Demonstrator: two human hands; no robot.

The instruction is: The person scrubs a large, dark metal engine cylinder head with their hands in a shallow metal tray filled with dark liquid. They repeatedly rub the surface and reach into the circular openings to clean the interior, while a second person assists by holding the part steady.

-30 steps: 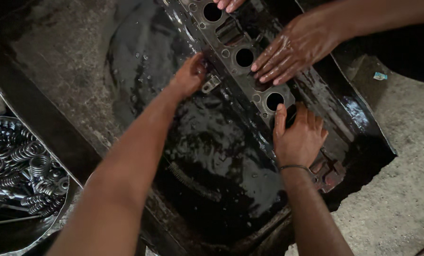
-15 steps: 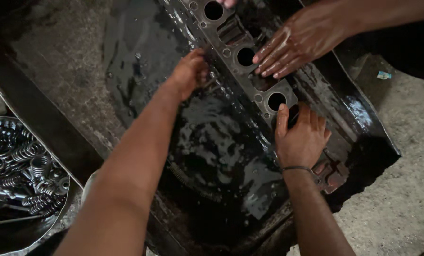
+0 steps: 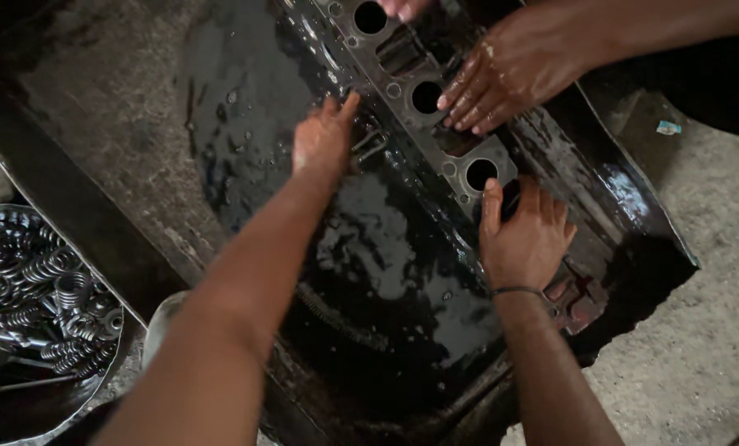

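Note:
A long dark metal engine head with round ports lies slanted in a black tray of dark oily liquid. My left hand rests with fingers apart on the head's left edge near its middle. My right hand grips the head's near end, thumb beside the last round port. Another person's wet hand presses flat on the head from the upper right. A second hand's fingertips show at the top edge.
A round metal bowl at the lower left holds several coiled valve springs. Rough concrete floor lies to the right of the tray. The tray's left part is dull and dirty.
My left hand has slid a little up along the head's left edge and its fingers have spread. My right hand and the other person's hand have stayed in place.

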